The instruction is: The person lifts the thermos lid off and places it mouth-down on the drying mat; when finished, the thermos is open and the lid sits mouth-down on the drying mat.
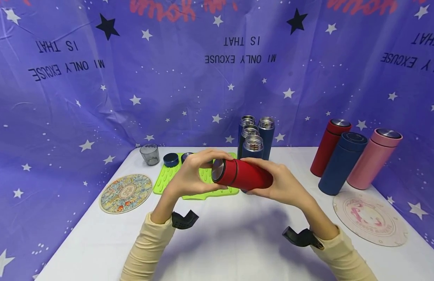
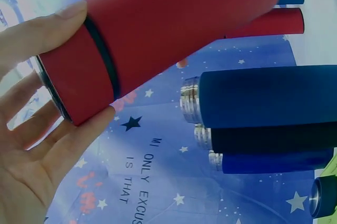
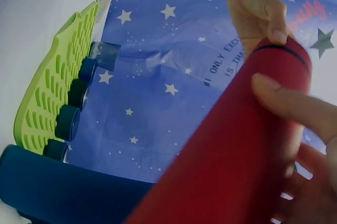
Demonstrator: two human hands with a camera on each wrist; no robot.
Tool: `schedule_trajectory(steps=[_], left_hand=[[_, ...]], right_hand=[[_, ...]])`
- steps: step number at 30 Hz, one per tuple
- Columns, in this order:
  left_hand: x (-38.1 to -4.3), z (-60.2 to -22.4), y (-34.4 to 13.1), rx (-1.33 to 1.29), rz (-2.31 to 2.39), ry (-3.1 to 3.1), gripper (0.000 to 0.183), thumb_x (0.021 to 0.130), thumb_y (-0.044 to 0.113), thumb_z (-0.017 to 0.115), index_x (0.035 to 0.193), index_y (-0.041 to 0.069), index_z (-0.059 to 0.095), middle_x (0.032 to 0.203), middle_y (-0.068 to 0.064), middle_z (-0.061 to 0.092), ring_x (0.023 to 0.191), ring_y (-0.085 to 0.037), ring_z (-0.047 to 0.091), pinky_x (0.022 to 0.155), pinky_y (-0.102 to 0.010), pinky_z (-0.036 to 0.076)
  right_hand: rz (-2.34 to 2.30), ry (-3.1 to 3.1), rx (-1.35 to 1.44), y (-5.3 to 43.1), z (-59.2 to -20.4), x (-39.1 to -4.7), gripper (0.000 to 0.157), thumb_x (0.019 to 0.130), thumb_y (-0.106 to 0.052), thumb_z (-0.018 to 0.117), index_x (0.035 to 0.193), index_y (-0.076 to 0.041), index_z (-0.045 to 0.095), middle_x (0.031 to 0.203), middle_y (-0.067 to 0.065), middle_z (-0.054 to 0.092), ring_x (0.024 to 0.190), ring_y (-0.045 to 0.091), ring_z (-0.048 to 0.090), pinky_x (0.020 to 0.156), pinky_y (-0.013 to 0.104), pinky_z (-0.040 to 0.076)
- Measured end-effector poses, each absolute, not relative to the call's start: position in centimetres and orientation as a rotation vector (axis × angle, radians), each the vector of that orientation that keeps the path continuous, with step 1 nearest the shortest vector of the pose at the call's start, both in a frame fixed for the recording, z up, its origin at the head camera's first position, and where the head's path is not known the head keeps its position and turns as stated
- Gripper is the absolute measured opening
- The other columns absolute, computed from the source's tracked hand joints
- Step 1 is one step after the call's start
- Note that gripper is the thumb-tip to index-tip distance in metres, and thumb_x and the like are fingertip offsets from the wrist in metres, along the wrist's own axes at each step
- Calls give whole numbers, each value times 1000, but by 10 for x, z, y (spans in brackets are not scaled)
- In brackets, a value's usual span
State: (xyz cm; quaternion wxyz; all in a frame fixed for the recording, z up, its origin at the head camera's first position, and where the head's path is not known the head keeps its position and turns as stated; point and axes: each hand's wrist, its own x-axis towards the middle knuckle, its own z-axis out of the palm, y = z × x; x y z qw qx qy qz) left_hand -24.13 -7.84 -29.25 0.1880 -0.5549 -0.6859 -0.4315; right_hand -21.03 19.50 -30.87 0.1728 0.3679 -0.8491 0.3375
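Note:
A red thermos bottle [image 1: 252, 175] is held up over the table, lying nearly level with its steel-topped cap toward the left. My left hand [image 1: 193, 176] grips the cap end; in the left wrist view the thumb lies on one side and fingers on the other. Around the body near the base, my right hand [image 1: 285, 182] holds the bottle. The cap [image 2: 79, 79] sits against the dark ring of the body. Behind the red bottle stand several blue bottles [image 2: 263, 97] with bare steel necks, partly hidden in the head view.
A green drip mat [image 1: 164, 181] bears several dark blue caps [image 1: 171, 159]. A grey glass [image 1: 150, 155] and a patterned round mat [image 1: 126, 194] are at left. Capped red [image 1: 329, 150], blue [image 1: 341, 166] and pink [image 1: 373, 162] bottles stand right, behind a pale round mat [image 1: 369, 218].

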Motion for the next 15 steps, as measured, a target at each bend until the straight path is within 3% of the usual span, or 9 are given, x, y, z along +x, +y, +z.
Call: schedule_trajectory(steps=[15], left_hand=[[-214,-271,-73,-1524,-1238,-1891,61,57,1,91,112,-3,64,109,-14,64,97,-19,62,74,-32,59]], right_hand=[[961,-2360,1078,199,-305,-204,77,65,-29,91,135,-24,58,113,-7,67,92,12,64,73,32,57]])
